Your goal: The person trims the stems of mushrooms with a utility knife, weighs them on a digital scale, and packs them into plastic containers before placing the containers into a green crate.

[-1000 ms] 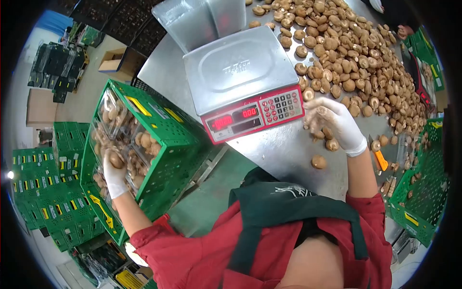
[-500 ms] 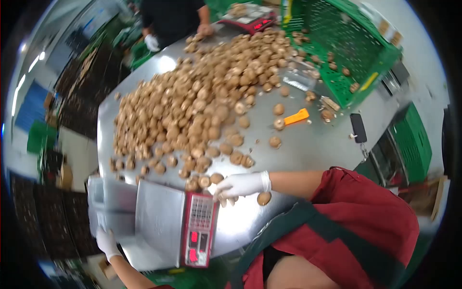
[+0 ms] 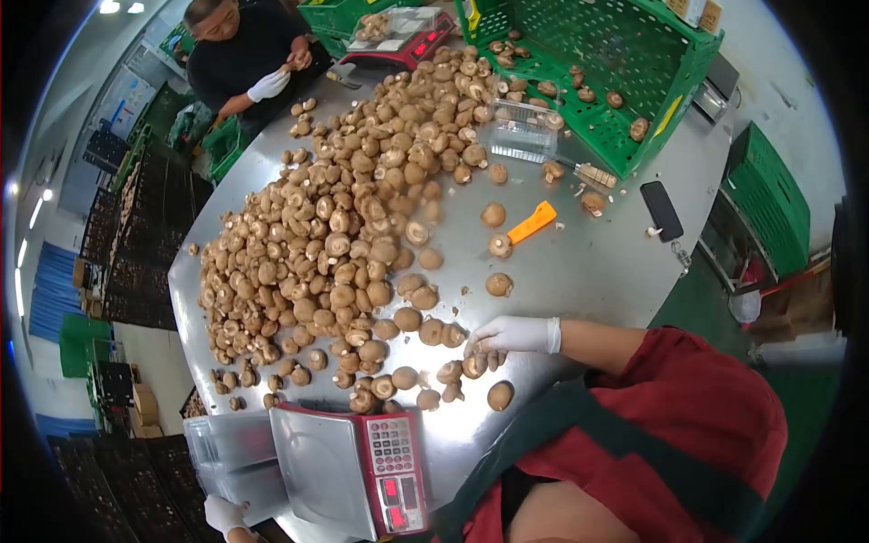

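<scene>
My right hand, in a white glove, reaches over the steel table with its fingers bent down around a brown mushroom. Other mushrooms lie right beside those fingertips. At the lower left, my gloved left hand grips the near edge of clear plastic trays; part of its fingers is hidden. Between my hands stands a red scale with a flat metal pan and lit red digits. Beyond it spreads a large heap of mushrooms.
An orange-handled knife lies right of the heap, near a black phone. A green crate with some mushrooms lies tipped at the back right. Across the table, a co-worker handles a mushroom beside another scale.
My right hand has moved from beside the scale toward the right, onto loose mushrooms. The view has shifted, so the scale and trays appear lower. The co-worker's hands have come together.
</scene>
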The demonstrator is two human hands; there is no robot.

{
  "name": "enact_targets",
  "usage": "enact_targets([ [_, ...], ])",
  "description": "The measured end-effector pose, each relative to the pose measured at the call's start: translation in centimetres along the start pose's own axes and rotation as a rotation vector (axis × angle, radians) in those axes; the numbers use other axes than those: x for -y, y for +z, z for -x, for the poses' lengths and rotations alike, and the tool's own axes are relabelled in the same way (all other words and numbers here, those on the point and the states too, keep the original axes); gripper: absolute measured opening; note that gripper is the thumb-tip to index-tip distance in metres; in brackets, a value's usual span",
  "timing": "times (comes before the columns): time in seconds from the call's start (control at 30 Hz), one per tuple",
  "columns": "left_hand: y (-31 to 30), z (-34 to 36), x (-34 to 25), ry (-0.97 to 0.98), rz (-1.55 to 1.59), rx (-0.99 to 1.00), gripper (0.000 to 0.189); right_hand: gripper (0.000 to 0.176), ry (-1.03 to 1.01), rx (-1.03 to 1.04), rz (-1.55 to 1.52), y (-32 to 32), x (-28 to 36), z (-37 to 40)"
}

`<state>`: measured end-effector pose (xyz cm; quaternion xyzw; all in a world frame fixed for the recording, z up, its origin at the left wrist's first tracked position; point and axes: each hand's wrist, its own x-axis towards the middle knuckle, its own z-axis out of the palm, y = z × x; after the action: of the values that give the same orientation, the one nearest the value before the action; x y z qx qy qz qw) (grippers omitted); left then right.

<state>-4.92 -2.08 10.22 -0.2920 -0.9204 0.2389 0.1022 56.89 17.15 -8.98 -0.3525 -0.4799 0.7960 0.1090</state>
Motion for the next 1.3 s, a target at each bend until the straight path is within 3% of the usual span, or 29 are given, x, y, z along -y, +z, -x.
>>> enact_targets([
  [0.07, 2.0, -2.5, 3.0, -0.029, 0.217, 0.155, 0.036, 0.030, -0.027, 0.039, 0.024, 0.6, 0.3, -0.8],
  [0.1, 3.0, -3.4, 4.9, 0.086, 0.530, 0.246, 0.011, 0.029, -0.051, 0.054, 0.051, 0.9, 0.4, -1.2],
  [0.13, 7.1, -6.6, 8.7, 0.194, 0.563, 0.166, 0.008, 0.029, -0.071, 0.071, 0.078, 1.3, 0.6, -1.6],
  [0.17, 0.1, -1.5, 4.7, 0.050, 0.526, 0.106, 0.007, 0.028, -0.049, 0.070, 0.114, 1.7, 1.2, -1.7],
  [0.2, 0.8, -1.1, 5.8, 0.169, 0.211, -0.272, 0.008, 0.028, -0.089, 0.077, 0.100, 1.7, 1.3, -1.6],
  [0.27, -4.2, 3.6, 2.5, 0.151, 0.130, -0.294, 0.015, 0.027, -0.146, 0.132, 0.074, 2.1, 1.3, -2.0],
  [0.37, -9.7, 13.0, -4.2, 0.167, 0.122, -0.137, 0.023, 0.026, -0.150, 0.166, 0.052, 3.0, 2.7, -1.0],
  [0.47, -5.6, 17.6, -8.7, 0.469, 0.092, -0.029, 0.023, 0.025, -0.068, 0.143, 0.107, 3.6, 1.7, -1.3],
  [0.53, -4.2, 19.1, -12.7, 0.445, 0.099, 0.203, 0.029, 0.025, -0.034, 0.152, 0.132, 4.1, 1.6, -1.1],
  [0.63, -2.4, 19.7, -15.1, 0.516, 0.179, 0.199, 0.040, 0.024, -0.017, 0.146, 0.164, 4.8, 1.6, -0.6],
  [0.73, -5.9, 19.4, -15.4, 0.301, 0.362, 0.242, 0.051, 0.026, -0.001, 0.146, 0.203, 4.2, 1.7, 0.0],
  [0.77, -4.3, 19.0, -14.6, 0.292, 0.469, 0.038, 0.043, 0.026, 0.011, 0.120, 0.187, 3.9, 1.7, 0.2],
  [0.87, -1.3, 18.7, -14.2, 0.183, 0.969, -0.215, 0.037, 0.025, 0.009, 0.076, 0.160, 2.9, 1.3, 0.1],
  [0.9, 0.6, 18.7, -13.9, 0.281, 1.085, -0.190, 0.033, 0.025, 0.000, 0.080, 0.175, 2.9, 1.5, 0.0],
  [0.97, 2.1, 19.7, -13.9, 0.333, 1.111, -0.025, 0.045, 0.025, -0.011, 0.084, 0.203, 2.7, 2.4, -0.5],
  [1.03, 3.2, 20.4, -14.3, 0.348, 1.096, -0.008, 0.051, 0.025, -0.159, 0.030, 0.313, 3.2, 2.2, -2.9],
  [1.13, 1.4, 21.4, -16.0, 0.253, 0.706, -0.496, 0.050, 0.032, -0.399, -0.129, 0.733, 5.3, 4.3, -8.0],
  [1.2, -0.2, 21.8, -17.7, 0.248, 0.884, -0.466, 0.039, 0.039, -0.714, -0.265, 0.988, 6.9, 4.3, -12.3],
  [1.27, -1.6, 22.1, -20.7, 0.278, 1.042, -0.422, 0.034, 0.041, -0.728, -0.225, 1.394, 7.7, 4.4, -16.7],
  [1.3, -2.3, 22.1, -22.1, 0.346, 0.958, -0.454, 0.032, 0.042, -0.733, -0.199, 1.596, 7.7, 4.4, -18.2],
])
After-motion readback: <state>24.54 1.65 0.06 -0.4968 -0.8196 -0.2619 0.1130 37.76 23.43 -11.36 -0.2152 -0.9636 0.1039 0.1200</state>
